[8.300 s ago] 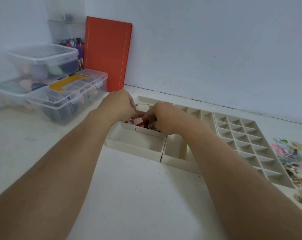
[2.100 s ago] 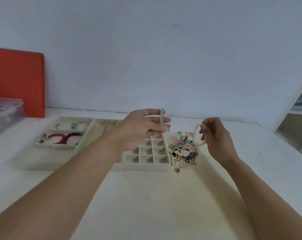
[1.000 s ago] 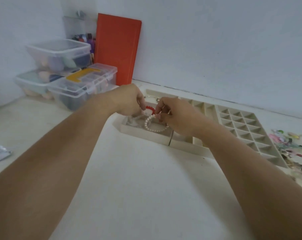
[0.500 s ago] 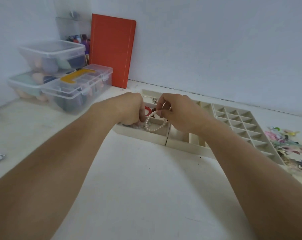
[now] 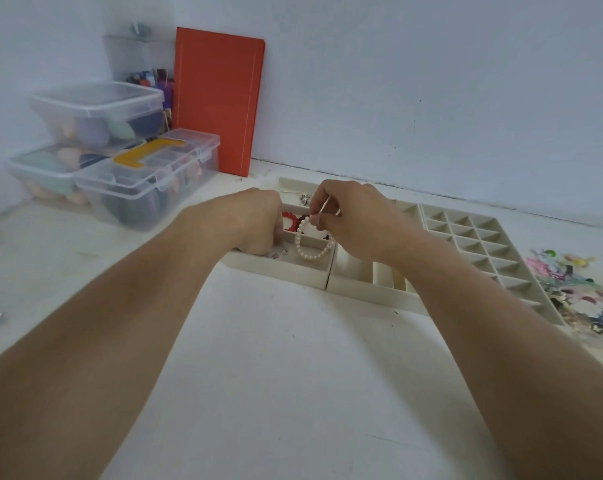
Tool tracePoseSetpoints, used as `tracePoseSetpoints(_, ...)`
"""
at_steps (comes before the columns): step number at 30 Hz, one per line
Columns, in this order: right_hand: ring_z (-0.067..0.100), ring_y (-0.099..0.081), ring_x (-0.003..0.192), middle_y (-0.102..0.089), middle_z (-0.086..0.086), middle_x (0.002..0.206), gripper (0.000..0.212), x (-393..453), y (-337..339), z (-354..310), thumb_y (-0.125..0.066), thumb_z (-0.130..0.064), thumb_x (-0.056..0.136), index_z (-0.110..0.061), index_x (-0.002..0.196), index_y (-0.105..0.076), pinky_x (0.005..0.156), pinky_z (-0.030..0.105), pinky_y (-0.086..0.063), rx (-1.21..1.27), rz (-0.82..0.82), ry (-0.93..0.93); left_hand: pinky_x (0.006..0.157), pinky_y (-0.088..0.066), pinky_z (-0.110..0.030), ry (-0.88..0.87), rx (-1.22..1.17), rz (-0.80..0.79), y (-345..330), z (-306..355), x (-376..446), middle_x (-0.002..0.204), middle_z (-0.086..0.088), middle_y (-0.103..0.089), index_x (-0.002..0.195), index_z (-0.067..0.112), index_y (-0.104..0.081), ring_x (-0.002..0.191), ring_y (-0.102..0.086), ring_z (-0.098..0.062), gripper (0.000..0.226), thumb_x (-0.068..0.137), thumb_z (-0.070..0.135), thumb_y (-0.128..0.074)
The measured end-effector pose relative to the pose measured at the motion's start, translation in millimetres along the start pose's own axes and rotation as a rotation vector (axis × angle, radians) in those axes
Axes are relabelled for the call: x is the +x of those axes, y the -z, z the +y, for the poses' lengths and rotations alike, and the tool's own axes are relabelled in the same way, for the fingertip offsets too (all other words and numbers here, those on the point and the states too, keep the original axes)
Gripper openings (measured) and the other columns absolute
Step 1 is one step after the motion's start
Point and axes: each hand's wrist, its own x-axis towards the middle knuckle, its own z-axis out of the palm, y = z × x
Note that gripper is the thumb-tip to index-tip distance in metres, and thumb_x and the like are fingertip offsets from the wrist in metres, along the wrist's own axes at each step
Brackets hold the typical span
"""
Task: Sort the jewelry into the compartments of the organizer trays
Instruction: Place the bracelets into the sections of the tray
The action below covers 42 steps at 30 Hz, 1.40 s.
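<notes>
The right hand (image 5: 355, 220) pinches a white pearl-bead bracelet (image 5: 312, 242), dangling it over the near compartment of the left cream organizer tray (image 5: 293, 271). The left hand (image 5: 258, 221) rests curled inside that tray; whether its grip holds anything I cannot tell. Next, probably, lower the bracelet and let go.

A white bead bracelet (image 5: 311, 244) is pinched at its top by the right hand (image 5: 353, 221) and hangs over the near compartment of the left organizer tray (image 5: 286, 270). The left hand (image 5: 258, 225) is curled, knuckles up, at the tray's left edge; what it holds cannot be told. A red bracelet (image 5: 289, 220) is seen in the compartment behind, between the two hands. A small-cell grid tray (image 5: 473, 237) is set to the right, with a loose jewelry pile (image 5: 570, 289) just beside it on the table (image 5: 293, 375). Clear lidded boxes (image 5: 120, 161) are stacked far left; an orange board (image 5: 217, 98) is leaned against the wall.
</notes>
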Motion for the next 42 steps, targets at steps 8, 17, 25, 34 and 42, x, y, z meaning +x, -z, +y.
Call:
tracePoseSetpoints(8, 0.003, -0.058, 0.069, -0.069, -0.014, 0.083, 0.006, -2, 3, -6, -0.062, -0.026, 0.096, -0.03, 0.091, -0.062, 0.067, 0.032, -0.049, 0.069, -0.008, 0.025, 0.077, -0.06, -0.04, 0.076, -0.005, 0.03, 0, 1, 3, 0.091, -0.004, -0.071, 0.099, 0.022, -0.078, 0.081, -0.067, -0.023, 0.016, 0.086, 0.026, -0.068)
tracePoseSetpoints(17, 0.003, -0.058, 0.07, -0.07, -0.013, 0.085, 0.004, -3, 2, -4, -0.062, -0.024, 0.096, -0.028, 0.094, -0.063, 0.066, 0.03, -0.046, 0.069, -0.021, 0.008, 0.083, -0.059, -0.039, 0.063, -0.008, 0.033, -1, -2, 4, 0.095, 0.001, -0.072, 0.097, 0.031, -0.08, 0.087, -0.066, -0.022, 0.021, 0.083, 0.016, -0.073)
tracePoseSetpoints(25, 0.005, -0.061, 0.066, -0.07, -0.013, 0.079, 0.006, -2, -1, -4, -0.065, -0.023, 0.093, -0.027, 0.089, -0.065, 0.063, 0.027, -0.046, 0.126, -0.055, -0.01, 0.051, -0.041, -0.02, 0.013, -0.162, 0.059, 4, 2, 4, 0.091, 0.002, -0.071, 0.093, 0.027, -0.076, 0.062, -0.057, -0.009, 0.013, 0.092, 0.018, -0.067)
tracePoseSetpoints(34, 0.013, -0.059, 0.09, -0.064, -0.015, 0.089, 0.008, -4, -7, 2, -0.068, -0.028, 0.09, -0.034, 0.084, -0.069, 0.08, 0.035, -0.052, -0.102, -0.037, -0.058, 0.045, -0.036, -0.018, -0.016, -0.244, 0.025, 2, 4, 5, 0.081, 0.01, -0.072, 0.087, 0.025, -0.077, 0.058, -0.054, -0.001, 0.017, 0.094, 0.017, -0.064)
tracePoseSetpoints(42, 0.015, -0.058, 0.09, -0.063, -0.013, 0.087, 0.013, -6, -1, -3, -0.068, -0.025, 0.089, -0.036, 0.09, -0.076, 0.075, 0.032, -0.051, -0.158, -0.029, -0.017, 0.067, -0.059, -0.034, -0.029, -0.21, 0.016, -3, 3, 5, 0.084, 0.006, -0.072, 0.076, 0.04, -0.073, 0.077, -0.068, -0.019, 0.018, 0.085, 0.024, -0.074)
